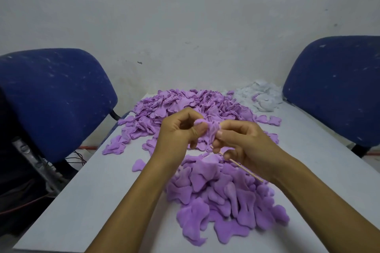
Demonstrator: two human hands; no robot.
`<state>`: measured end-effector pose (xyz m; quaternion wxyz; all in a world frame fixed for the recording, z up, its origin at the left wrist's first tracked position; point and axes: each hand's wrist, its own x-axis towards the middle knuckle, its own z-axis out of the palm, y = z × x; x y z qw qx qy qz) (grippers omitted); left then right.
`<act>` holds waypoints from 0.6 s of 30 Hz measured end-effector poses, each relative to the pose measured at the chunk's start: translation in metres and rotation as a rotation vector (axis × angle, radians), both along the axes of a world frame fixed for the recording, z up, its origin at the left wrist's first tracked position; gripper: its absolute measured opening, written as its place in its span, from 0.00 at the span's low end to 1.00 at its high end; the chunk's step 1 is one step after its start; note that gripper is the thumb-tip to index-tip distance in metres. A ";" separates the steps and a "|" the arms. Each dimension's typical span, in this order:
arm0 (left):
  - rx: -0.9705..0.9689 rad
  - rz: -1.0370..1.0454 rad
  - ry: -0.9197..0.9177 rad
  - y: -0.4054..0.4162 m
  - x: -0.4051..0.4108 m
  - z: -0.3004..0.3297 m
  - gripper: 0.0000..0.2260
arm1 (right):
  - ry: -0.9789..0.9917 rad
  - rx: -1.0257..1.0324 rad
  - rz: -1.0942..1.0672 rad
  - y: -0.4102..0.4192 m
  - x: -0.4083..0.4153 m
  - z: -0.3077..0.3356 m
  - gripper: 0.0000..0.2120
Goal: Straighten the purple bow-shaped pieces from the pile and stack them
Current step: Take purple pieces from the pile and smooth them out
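So the purple piece (209, 131) being worked on is soft, fuzzy fabric, all scrunched up and folded in on itself, held up above the counter (98, 191) right between both hands. The left hand (181, 131) has its thumb and curled fingers pinching the left side of it, wrist angled up. The right hand (244, 144) pinches the other side with thumb and forefinger, and its lower fingers also wrap a thin wooden stick (238, 165) that pokes out back under the wrist. Just below the hands sits a heap of flat purple bow shapes (224, 197), loosely overlapped. Beyond the hands is the bigger jumbled pile (185, 104), with some white fluff (261, 96) off past the right hand.
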<state>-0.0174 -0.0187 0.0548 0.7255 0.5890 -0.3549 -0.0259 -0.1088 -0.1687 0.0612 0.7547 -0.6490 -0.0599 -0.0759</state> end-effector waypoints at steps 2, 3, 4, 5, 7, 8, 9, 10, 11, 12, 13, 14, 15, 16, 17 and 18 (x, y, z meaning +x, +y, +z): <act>0.004 -0.010 -0.056 0.000 -0.004 -0.002 0.07 | -0.047 -0.076 -0.103 0.000 0.000 -0.003 0.06; 0.004 -0.009 -0.056 0.000 -0.007 -0.002 0.07 | -0.068 -0.118 -0.135 0.003 0.000 -0.004 0.09; 0.002 -0.011 -0.048 0.000 -0.009 -0.002 0.07 | -0.085 -0.163 -0.165 0.005 0.001 -0.004 0.12; -0.002 -0.008 -0.032 -0.001 -0.011 -0.001 0.07 | -0.095 -0.209 -0.202 0.009 0.002 -0.004 0.15; -0.010 0.012 0.017 -0.003 -0.016 0.001 0.09 | -0.110 -0.286 -0.326 0.015 0.005 -0.004 0.16; -0.019 0.027 0.036 -0.006 -0.020 0.001 0.10 | -0.121 -0.333 -0.422 0.018 0.007 -0.005 0.15; -0.031 0.035 0.045 -0.010 -0.024 0.001 0.11 | -0.127 -0.388 -0.536 0.019 0.011 -0.006 0.15; -0.042 0.036 0.044 -0.014 -0.029 0.000 0.13 | -0.127 -0.462 -0.659 0.018 0.015 -0.007 0.14; -0.040 0.033 0.032 -0.019 -0.036 -0.001 0.14 | -0.129 -0.556 -0.783 0.015 0.019 -0.007 0.14; -0.032 0.044 0.018 -0.023 -0.042 -0.002 0.15 | -0.139 -0.639 -0.878 0.013 0.021 -0.007 0.13; -0.016 0.061 -0.002 -0.026 -0.046 -0.002 0.15 | -0.150 -0.673 -0.934 0.013 0.022 -0.007 0.12; 0.002 0.080 -0.038 -0.027 -0.046 -0.002 0.14 | -0.148 -0.679 -0.947 0.013 0.025 -0.005 0.13; 0.018 0.098 -0.080 -0.027 -0.046 -0.004 0.12 | -0.126 -0.677 -0.924 0.013 0.026 -0.005 0.13; 0.033 0.102 -0.123 -0.025 -0.046 -0.004 0.10 | -0.105 -0.667 -0.896 0.013 0.027 -0.003 0.14; 0.048 0.090 -0.177 -0.022 -0.045 -0.001 0.09 | -0.101 -0.643 -0.868 0.014 0.027 -0.002 0.15; 0.057 0.064 -0.220 -0.020 -0.044 0.002 0.07 | -0.106 -0.611 -0.828 0.015 0.026 0.000 0.15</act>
